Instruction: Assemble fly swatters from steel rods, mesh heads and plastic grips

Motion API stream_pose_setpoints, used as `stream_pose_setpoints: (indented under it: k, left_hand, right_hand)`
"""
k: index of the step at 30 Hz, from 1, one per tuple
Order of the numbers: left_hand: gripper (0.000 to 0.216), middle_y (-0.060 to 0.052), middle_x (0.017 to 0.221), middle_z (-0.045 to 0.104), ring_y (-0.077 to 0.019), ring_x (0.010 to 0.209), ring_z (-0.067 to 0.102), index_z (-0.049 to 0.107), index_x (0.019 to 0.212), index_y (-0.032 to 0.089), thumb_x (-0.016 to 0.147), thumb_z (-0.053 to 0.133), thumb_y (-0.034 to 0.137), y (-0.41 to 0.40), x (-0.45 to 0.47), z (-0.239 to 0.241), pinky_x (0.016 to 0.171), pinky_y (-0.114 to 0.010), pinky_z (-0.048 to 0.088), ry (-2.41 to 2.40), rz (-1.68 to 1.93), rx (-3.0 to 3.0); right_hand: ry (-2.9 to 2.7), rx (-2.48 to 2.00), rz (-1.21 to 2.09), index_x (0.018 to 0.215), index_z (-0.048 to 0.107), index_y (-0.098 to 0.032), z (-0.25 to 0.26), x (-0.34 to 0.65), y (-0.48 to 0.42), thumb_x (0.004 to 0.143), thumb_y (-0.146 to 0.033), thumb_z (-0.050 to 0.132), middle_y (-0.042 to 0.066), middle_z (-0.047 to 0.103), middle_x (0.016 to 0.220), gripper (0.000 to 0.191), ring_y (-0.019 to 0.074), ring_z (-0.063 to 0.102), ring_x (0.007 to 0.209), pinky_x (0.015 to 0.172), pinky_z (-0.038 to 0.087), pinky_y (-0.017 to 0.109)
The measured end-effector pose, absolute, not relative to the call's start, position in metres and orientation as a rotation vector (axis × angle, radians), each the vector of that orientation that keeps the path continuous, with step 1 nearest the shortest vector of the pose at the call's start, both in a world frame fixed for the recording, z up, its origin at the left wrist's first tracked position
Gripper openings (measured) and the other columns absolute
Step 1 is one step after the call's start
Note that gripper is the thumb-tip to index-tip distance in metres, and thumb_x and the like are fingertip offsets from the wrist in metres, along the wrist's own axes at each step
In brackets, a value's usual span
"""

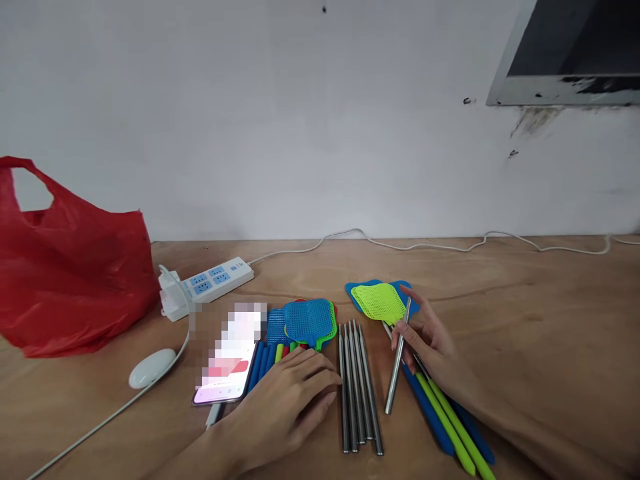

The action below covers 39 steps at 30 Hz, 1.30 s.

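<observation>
My right hand (425,340) pinches a silver metal rod (399,363) between thumb and fingers, its upper end leaning right. Beneath that hand lie fly swatters with a lime-green mesh head (380,301), blue heads behind it, and blue and green handles (440,417) toward me. My left hand (295,393) rests palm down with fingers loosely stretched, partly over coloured handles (265,360). Its fingertips come close to a row of several metal rods (357,393); whether they touch is unclear. Just beyond are blue, green and red swatter heads (311,320), stacked.
A lit phone (227,360), partly blurred, lies left of the handles, with a cable at its lower end. Further left are a white power strip (215,287), a white computer mouse (153,368) and a red plastic bag (75,267). A white cord (415,248) runs along the wall.
</observation>
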<state>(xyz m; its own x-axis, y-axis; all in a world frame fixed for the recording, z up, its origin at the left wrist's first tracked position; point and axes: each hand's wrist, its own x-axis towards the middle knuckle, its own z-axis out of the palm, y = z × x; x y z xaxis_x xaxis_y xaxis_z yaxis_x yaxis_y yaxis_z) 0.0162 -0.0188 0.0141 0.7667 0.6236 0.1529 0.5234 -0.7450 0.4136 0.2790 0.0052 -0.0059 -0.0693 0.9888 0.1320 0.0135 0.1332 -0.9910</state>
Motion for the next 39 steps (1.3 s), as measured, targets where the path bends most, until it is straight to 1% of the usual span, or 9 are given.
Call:
stream_pose_setpoints:
  k: [4, 8, 11, 14, 18, 20, 26, 32, 39]
  left_hand:
    - [0.022, -0.003, 0.113, 0.064, -0.0219, 0.106, 0.058, 0.058, 0.116, 0.023, 0.101, 0.044, 0.017, -0.019, 0.016, 0.014, 0.093, -0.037, 0.044, 0.886, 0.383, 2.615]
    - [0.021, -0.004, 0.113, 0.064, -0.0226, 0.106, 0.058, 0.059, 0.114, 0.022, 0.101, 0.044, 0.017, -0.019, 0.017, 0.016, 0.093, -0.038, 0.044, 0.895, 0.384, 2.623]
    - [0.021, -0.004, 0.112, 0.064, -0.0231, 0.105, 0.058, 0.059, 0.113, 0.023, 0.101, 0.044, 0.017, -0.02, 0.017, 0.018, 0.092, -0.039, 0.044, 0.905, 0.395, 2.629]
    - [0.021, -0.004, 0.113, 0.065, -0.023, 0.106, 0.058, 0.059, 0.114, 0.023, 0.101, 0.044, 0.017, -0.019, 0.016, 0.017, 0.092, -0.039, 0.044, 0.905, 0.396, 2.629]
    - [0.022, -0.003, 0.115, 0.065, -0.0224, 0.109, 0.058, 0.058, 0.116, 0.024, 0.101, 0.043, 0.017, -0.018, 0.016, 0.015, 0.096, -0.039, 0.044, 0.903, 0.384, 2.621]
    - [0.022, -0.004, 0.115, 0.065, -0.0228, 0.109, 0.058, 0.058, 0.117, 0.023, 0.101, 0.044, 0.017, -0.019, 0.016, 0.013, 0.097, -0.039, 0.044, 0.909, 0.368, 2.617]
    - [0.021, -0.005, 0.114, 0.065, -0.0236, 0.108, 0.059, 0.057, 0.116, 0.023, 0.1, 0.044, 0.017, -0.021, 0.015, 0.011, 0.096, -0.04, 0.046, 0.933, 0.35, 2.605]
    - [0.022, -0.005, 0.11, 0.067, -0.0233, 0.108, 0.061, 0.059, 0.114, 0.023, 0.098, 0.047, 0.016, -0.022, 0.015, 0.01, 0.096, -0.039, 0.048, 0.922, 0.389, 2.599]
    - [0.02, -0.004, 0.114, 0.068, -0.0234, 0.11, 0.061, 0.06, 0.113, 0.024, 0.096, 0.054, 0.015, -0.02, 0.016, 0.01, 0.098, -0.04, 0.048, 0.908, 0.387, 2.579]
  right_hand:
    - [-1.357, -1.076, 1.144, 0.133, 0.036, -0.023, -0.006, 0.279, 0.006, 0.087, -0.054, 0.062, -0.005, 0.066, 0.064, 0.061, 0.009, 0.044, 0.038, 0.034, 0.041, 0.019]
    - [-1.379, -1.081, 1.195, 0.125, 0.04, -0.022, -0.006, 0.277, 0.001, 0.085, -0.055, 0.063, -0.004, 0.066, 0.062, 0.057, 0.0088, 0.043, 0.036, 0.033, 0.04, 0.02]
    - [-1.418, -1.116, 1.208, 0.128, 0.041, -0.021, -0.008, 0.275, -0.001, 0.086, -0.055, 0.062, -0.005, 0.064, 0.061, 0.058, 0.0089, 0.042, 0.036, 0.033, 0.039, 0.021]
    - [-1.466, -1.183, 1.148, 0.134, 0.042, -0.021, -0.012, 0.274, -0.001, 0.087, -0.052, 0.061, -0.008, 0.056, 0.058, 0.06, 0.0093, 0.04, 0.037, 0.034, 0.035, 0.021]
    - [-1.615, -1.203, 0.928, 0.14, 0.04, -0.022, -0.017, 0.277, 0.002, 0.093, -0.045, 0.054, -0.005, 0.056, 0.069, 0.054, 0.0117, 0.046, 0.05, 0.046, 0.04, 0.025]
    - [-1.734, -1.208, 0.735, 0.137, 0.044, -0.023, -0.02, 0.28, 0.004, 0.095, -0.04, 0.052, -0.002, 0.058, 0.076, 0.046, 0.013, 0.049, 0.056, 0.051, 0.041, 0.026]
    - [-1.984, -1.218, 0.317, 0.111, 0.061, -0.023, -0.023, 0.286, 0.006, 0.096, -0.026, 0.049, 0.0, 0.062, 0.079, 0.02, 0.0144, 0.053, 0.059, 0.058, 0.042, 0.029]
    - [-2.228, -1.105, 0.152, 0.088, 0.062, -0.021, -0.013, 0.284, -0.001, 0.089, -0.014, 0.053, 0.003, 0.064, 0.08, 0.011, 0.0215, 0.059, 0.079, 0.072, 0.045, 0.036]
    - [-2.372, -1.02, 0.193, 0.104, 0.063, -0.021, -0.013, 0.284, -0.002, 0.087, -0.017, 0.058, 0.008, 0.069, 0.1, 0.018, 0.0261, 0.058, 0.097, 0.089, 0.045, 0.046]
